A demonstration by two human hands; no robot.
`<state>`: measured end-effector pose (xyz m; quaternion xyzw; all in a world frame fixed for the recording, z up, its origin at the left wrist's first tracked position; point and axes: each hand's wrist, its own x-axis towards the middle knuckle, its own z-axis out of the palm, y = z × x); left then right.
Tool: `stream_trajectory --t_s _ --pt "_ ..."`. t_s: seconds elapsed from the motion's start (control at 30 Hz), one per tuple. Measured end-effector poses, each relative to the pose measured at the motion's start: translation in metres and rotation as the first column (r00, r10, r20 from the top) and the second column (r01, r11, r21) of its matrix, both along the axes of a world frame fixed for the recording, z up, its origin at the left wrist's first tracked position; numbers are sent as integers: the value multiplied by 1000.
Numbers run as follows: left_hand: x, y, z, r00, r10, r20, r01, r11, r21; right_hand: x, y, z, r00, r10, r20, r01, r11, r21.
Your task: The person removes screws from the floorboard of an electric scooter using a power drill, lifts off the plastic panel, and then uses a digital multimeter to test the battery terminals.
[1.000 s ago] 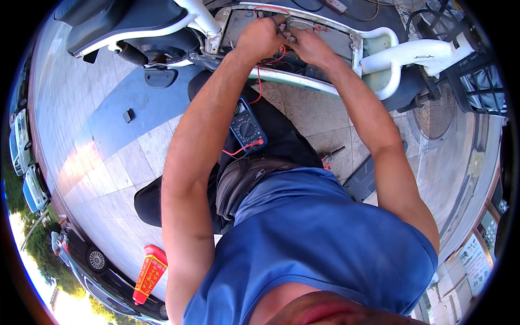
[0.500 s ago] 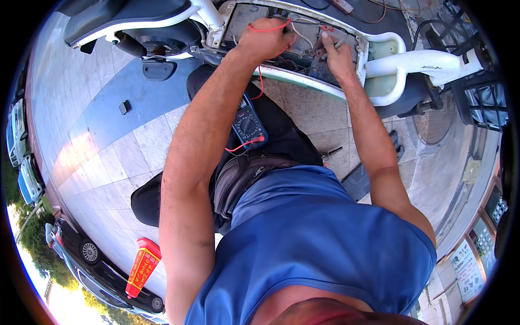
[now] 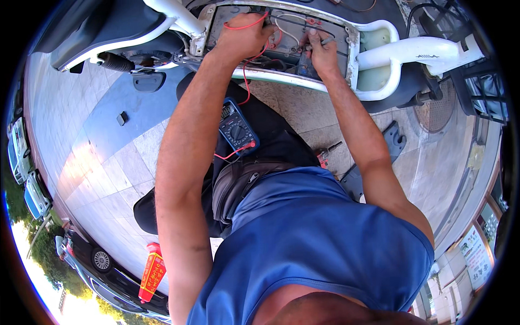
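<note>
My left hand (image 3: pixel 245 37) reaches into the open battery compartment (image 3: pixel 352 57) of a white electric scooter, its fingers curled around a red test lead (image 3: pixel 246 84). The lead loops over the back of this hand and runs down to the multimeter (image 3: pixel 237 130), a dark one with a blue rim, lying on my thigh. My right hand (image 3: pixel 325 58) is closed in a pinch over a grey battery (image 3: pixel 340 51), close to a red terminal piece (image 3: pixel 314 21). What its fingertips hold is too small to make out. Black and white wires cross the compartment between my hands.
The scooter's black seat (image 3: pixel 108 30) is at the left, its white front tube (image 3: pixel 417 57) at the right. A small black block (image 3: pixel 122 118) and a red sign cone (image 3: pixel 153 271) stand on the paving. A dark plastic panel (image 3: pixel 392 141) lies beyond my right forearm. Parked cars line the left.
The view has shifted, so the scooter and both hands appear slightly farther left. Both hands keep nearly the same places in the compartment. More of the multimeter shows beside my left forearm.
</note>
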<state>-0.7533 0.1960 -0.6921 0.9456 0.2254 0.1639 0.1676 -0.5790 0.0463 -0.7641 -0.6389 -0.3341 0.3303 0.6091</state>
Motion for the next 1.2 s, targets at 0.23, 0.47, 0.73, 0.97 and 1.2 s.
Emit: stream_trajectory --t_s 0.23,0.47,0.73,0.97,1.2 --pt "2 -1 4 999 24 -47 -30 992 -121 3 -4 -15 998 -62 -12 61 997 -36" --pt "0 -4 2 995 9 -100 -18 996 -83 3 -3 -13 996 63 56 -62 998 -11" --pt "4 4 5 987 53 -153 -62 997 -50 4 -2 -7 998 45 49 -41 996 -84" --pt "26 20 -2 957 105 -270 -140 984 -111 7 1 1 996 84 2 -83 991 -109" --pt "44 12 -13 977 62 -203 -88 989 -120 7 3 -2 990 137 21 -136 989 -56"
